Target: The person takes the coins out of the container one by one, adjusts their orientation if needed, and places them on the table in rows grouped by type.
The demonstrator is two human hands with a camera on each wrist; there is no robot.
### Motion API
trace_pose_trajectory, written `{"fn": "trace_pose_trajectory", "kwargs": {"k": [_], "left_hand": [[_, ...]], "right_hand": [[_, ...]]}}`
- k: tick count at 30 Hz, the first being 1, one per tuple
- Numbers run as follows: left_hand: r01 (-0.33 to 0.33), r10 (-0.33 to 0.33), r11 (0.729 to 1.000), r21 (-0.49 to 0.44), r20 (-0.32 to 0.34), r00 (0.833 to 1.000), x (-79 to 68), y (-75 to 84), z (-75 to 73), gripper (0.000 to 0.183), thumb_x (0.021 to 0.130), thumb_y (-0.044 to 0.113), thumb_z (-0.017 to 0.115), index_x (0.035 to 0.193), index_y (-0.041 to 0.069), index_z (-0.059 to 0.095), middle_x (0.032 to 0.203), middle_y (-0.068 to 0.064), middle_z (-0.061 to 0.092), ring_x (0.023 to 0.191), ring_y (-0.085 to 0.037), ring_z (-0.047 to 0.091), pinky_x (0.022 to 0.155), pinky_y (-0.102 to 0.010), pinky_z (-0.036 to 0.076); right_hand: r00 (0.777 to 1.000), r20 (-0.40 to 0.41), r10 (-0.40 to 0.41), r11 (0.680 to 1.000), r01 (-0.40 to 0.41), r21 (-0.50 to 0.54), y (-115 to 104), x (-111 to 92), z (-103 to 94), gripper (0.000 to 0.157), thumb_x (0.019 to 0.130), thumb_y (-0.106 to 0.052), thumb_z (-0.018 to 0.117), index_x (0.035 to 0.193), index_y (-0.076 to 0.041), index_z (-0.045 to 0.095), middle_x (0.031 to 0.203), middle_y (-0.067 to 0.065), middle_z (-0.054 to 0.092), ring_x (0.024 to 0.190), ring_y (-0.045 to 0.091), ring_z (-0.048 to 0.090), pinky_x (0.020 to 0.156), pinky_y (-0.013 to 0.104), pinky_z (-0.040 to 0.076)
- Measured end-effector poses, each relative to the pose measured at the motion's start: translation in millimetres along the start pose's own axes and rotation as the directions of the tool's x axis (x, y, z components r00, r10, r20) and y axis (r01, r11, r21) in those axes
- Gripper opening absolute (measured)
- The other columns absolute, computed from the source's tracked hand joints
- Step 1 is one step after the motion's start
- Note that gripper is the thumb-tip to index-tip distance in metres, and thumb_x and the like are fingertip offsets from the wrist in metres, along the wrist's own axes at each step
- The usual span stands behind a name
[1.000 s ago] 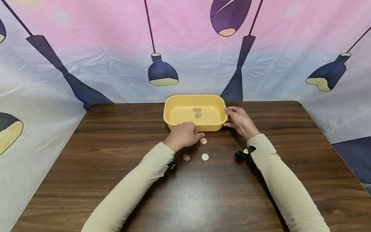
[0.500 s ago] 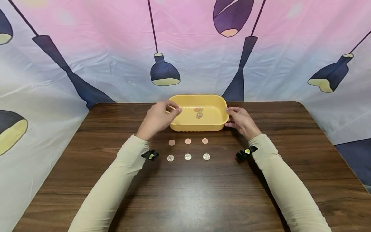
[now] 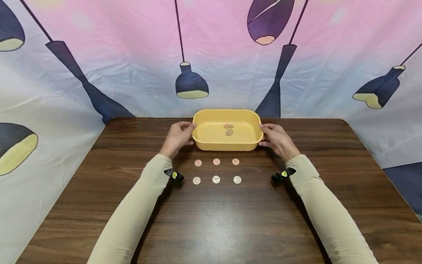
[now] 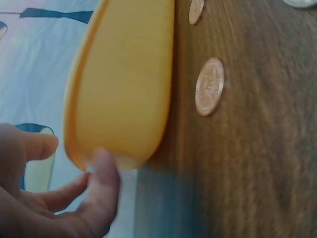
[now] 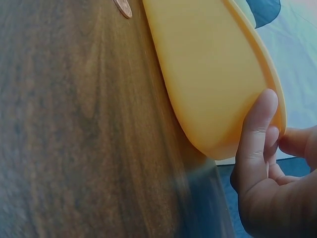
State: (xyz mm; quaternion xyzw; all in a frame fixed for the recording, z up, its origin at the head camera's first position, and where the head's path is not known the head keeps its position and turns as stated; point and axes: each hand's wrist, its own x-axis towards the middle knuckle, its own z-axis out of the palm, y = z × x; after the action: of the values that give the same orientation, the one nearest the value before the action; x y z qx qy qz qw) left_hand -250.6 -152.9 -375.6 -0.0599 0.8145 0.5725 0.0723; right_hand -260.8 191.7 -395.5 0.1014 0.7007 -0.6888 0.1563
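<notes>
A yellow plastic tub [image 3: 227, 146] stands near the table's far edge, with several coins [image 3: 229, 132] on its floor. At its left end is my left hand [image 3: 177, 138], thumb at the rim and fingers low by the outer wall; the left wrist view shows one finger overlapping that end wall [image 4: 124, 99]. My right hand [image 3: 278, 140] grips the right end, thumb on the rim and a finger along the outside [image 5: 257, 124]. In front of the tub lie three copper-coloured coins [image 3: 216, 161] in a row and three silvery coins [image 3: 215, 179] in a second row.
The dark wood-grain table [image 3: 214, 227] carries everything. A patterned cloth [image 3: 141, 66] with printed lamps hangs right behind its far edge. Each wrist wears a black strap with a small camera [image 3: 174, 176].
My left hand has moved left from above the coins, past the tub's front, to its left end, uncovering the coins. The right hand keeps its grip on the right end.
</notes>
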Motion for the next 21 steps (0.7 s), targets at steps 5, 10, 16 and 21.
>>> {"fn": "trace_pose_trajectory", "kwargs": {"k": [5, 10, 16, 21], "left_hand": [[0.051, -0.050, 0.993, -0.108, 0.016, 0.999, 4.7, -7.8, 1.1, 0.041, 0.111, 0.024, 0.056, 0.143, -0.002, 0.056, 0.122, -0.017, 0.061, 0.084, -0.014, 0.065, 0.069, -0.022, 0.060], [0.086, -0.078, 0.974, -0.209, 0.048, 0.996, 7.8, -10.0, 0.4, 0.038, 0.110, 0.019, 0.059, 0.139, -0.005, 0.057, 0.114, -0.014, 0.062, 0.081, -0.012, 0.064, 0.073, -0.021, 0.060], [0.129, -0.111, 0.950, -0.283, 0.081, 0.991, 11.2, -11.0, -1.3, 0.040, 0.109, 0.016, 0.060, 0.142, -0.007, 0.057, 0.115, -0.014, 0.061, 0.082, -0.011, 0.063, 0.073, -0.019, 0.059], [0.134, -0.112, 0.936, -0.326, 0.084, 0.990, 11.7, -13.4, -3.3, 0.042, 0.109, 0.014, 0.060, 0.143, -0.009, 0.056, 0.114, -0.015, 0.060, 0.078, -0.009, 0.063, 0.070, -0.017, 0.059]], "right_hand": [[1.000, 0.003, -0.001, 1.000, 0.001, -0.001, 0, -1, -1.0, 0.040, 0.114, -0.027, 0.049, 0.144, -0.001, 0.046, 0.092, 0.002, 0.059, 0.069, 0.008, 0.059, 0.066, 0.021, 0.059], [1.000, 0.003, -0.010, 1.000, 0.010, 0.010, 1, -2, -2.7, 0.037, 0.113, -0.027, 0.050, 0.140, -0.001, 0.049, 0.092, 0.001, 0.060, 0.069, 0.008, 0.060, 0.065, 0.021, 0.059], [1.000, -0.001, -0.012, 1.000, 0.012, 0.006, 1, -3, -2.4, 0.042, 0.113, -0.027, 0.051, 0.144, 0.001, 0.047, 0.094, 0.003, 0.061, 0.070, 0.008, 0.061, 0.065, 0.020, 0.059], [1.000, -0.014, -0.013, 1.000, 0.012, -0.022, 2, -4, -0.3, 0.050, 0.113, -0.031, 0.051, 0.147, 0.005, 0.044, 0.096, 0.006, 0.060, 0.070, 0.007, 0.060, 0.066, 0.020, 0.058]]}}
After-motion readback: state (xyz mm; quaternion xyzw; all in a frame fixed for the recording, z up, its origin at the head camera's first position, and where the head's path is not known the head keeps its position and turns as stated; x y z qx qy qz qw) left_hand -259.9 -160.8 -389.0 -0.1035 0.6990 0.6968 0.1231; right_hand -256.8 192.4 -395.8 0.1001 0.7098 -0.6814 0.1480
